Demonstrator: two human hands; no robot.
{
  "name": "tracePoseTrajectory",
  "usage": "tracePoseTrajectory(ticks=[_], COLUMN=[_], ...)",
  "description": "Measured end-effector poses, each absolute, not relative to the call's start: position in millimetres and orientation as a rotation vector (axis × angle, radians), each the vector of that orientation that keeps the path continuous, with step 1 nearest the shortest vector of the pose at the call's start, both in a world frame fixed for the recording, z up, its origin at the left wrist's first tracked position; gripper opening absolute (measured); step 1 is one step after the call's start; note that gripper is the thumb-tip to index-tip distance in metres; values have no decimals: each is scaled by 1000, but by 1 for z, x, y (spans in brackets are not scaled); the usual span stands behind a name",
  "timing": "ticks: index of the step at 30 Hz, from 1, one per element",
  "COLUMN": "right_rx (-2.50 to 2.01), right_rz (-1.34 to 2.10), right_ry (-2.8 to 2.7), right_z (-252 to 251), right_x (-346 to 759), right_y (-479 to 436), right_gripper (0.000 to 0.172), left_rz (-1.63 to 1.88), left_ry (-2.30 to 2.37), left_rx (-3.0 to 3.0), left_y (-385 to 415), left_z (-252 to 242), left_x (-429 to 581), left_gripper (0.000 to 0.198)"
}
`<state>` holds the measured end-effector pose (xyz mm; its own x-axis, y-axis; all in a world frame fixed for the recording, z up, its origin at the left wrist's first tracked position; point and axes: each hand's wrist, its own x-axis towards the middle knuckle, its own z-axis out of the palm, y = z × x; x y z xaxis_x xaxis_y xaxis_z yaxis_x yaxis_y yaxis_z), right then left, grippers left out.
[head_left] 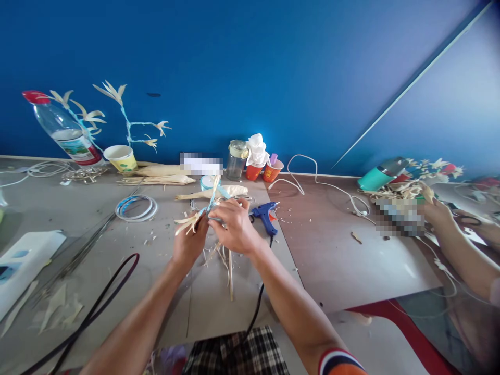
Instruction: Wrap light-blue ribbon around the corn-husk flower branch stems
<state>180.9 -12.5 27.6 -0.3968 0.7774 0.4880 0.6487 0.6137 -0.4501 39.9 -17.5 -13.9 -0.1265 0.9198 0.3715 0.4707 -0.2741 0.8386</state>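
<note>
In front of me, my left hand [191, 239] is closed on a flower stem bound in light blue tape. Pale dried-husk petals [189, 224] spread out on its left side, and another pale husk flower [214, 188] points up above my fingers. My right hand [233, 224] pinches the same stem from the right, its fingertips meeting the left hand's; a bit of blue tape [224, 191] shows above it. Just behind the hands lies a tape roll [209, 181]. A blue hot glue gun [266, 216] rests to the right of my right hand.
At the back left stand a plastic bottle [72, 138] and a paper cup [120, 158] with taped husk flowers. Husk bundles [160, 169], a glass jar [236, 160] and red cups [272, 171] line the wall. White rings [136, 208] lie left. At right, another person's hand [439, 216] works.
</note>
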Motion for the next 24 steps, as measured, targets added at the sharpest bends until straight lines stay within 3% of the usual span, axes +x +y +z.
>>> tracePoseTrajectory(ticks=[6, 15, 24], right_rx=[-1081, -1117, -1208], right_rz=[-53, -112, -116], right_ry=[-2339, -2353, -2353], right_z=[30, 29, 26], right_x=[175, 177, 177], right_y=[-23, -25, -24], right_gripper=[20, 24, 21], left_rz=[1474, 1410, 1408], left_ry=[1394, 1056, 1074], left_rx=[1402, 948, 918], left_y=[-16, -17, -18], left_z=[-12, -9, -2], left_x=[40, 40, 42], left_gripper=[21, 24, 28])
